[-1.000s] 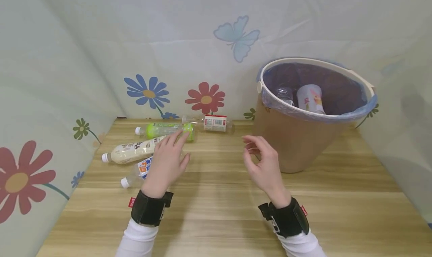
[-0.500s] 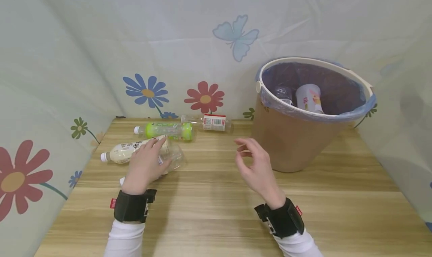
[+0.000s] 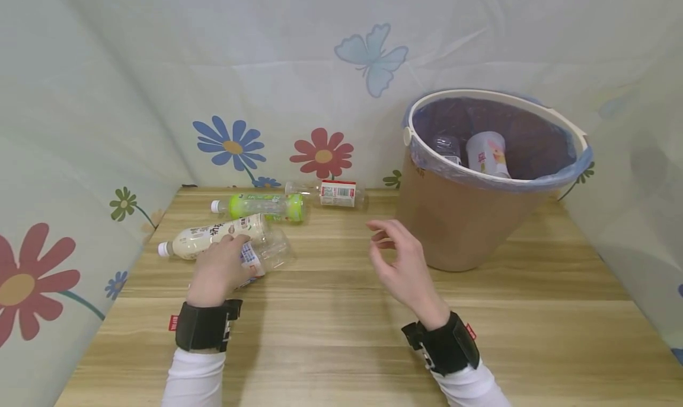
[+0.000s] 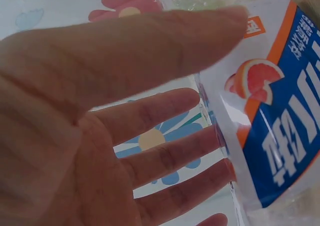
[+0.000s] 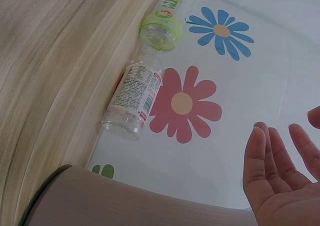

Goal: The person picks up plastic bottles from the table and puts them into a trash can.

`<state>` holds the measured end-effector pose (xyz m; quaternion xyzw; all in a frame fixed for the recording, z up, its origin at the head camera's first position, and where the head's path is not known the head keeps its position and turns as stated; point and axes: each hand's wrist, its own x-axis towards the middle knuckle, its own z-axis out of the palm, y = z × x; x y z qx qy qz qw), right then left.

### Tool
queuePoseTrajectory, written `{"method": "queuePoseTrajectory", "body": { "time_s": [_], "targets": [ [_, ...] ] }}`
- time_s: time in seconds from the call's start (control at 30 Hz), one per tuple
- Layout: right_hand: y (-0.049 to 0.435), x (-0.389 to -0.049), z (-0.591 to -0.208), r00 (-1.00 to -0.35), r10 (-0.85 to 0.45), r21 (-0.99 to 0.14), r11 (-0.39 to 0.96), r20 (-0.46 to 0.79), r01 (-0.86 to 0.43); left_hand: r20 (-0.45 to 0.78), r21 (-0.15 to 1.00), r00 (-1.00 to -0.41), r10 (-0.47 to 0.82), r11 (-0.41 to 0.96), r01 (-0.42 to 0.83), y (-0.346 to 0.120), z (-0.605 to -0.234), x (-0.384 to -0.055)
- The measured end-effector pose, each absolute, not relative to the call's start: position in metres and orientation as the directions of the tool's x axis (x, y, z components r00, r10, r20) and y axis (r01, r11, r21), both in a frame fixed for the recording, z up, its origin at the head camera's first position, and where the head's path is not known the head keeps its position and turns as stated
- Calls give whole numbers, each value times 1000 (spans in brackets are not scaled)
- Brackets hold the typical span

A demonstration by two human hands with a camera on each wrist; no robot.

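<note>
My left hand (image 3: 221, 267) is over a clear plastic bottle (image 3: 274, 250) with a blue, white and orange label, lying on its side at the left. In the left wrist view, the thumb overlaps the label (image 4: 267, 86) while fairly straight fingers (image 4: 165, 156) reach the bottle's edge. The hand hides the bottle's cap end. Just behind lies a cream-coloured bottle (image 3: 200, 241) with a white cap. My right hand (image 3: 400, 264) hovers left of the bin with loosely bent fingers, holding nothing.
A green-labelled bottle (image 3: 267, 207) and a clear bottle with a red and white label (image 3: 338, 193) lie along the back cloth. At the right stands a brown bin (image 3: 443, 223) with a blue liner, holding a white container (image 3: 487, 152) and a dark bottle (image 3: 447, 147).
My left hand has moved left and toward me, off the green-labelled bottle and down to the blue, white and orange-labelled one. The right hand has drifted slightly left.
</note>
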<state>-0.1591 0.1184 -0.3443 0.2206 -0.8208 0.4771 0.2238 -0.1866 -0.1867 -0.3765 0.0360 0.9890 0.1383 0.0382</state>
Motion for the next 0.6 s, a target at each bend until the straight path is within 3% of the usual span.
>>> {"method": "queuePoseTrajectory", "body": {
  "time_s": [0.3, 0.6],
  "targets": [
    [120, -160, -345, -804, -149, -686, 448, 575, -574, -58, 241, -991, 120, 965, 102, -180, -381, -191],
    [121, -161, -346, -802, -156, -682, 448, 577, -578, 46, 221, -965, 257, 940, 261, -139, -394, -194]
  ]
}}
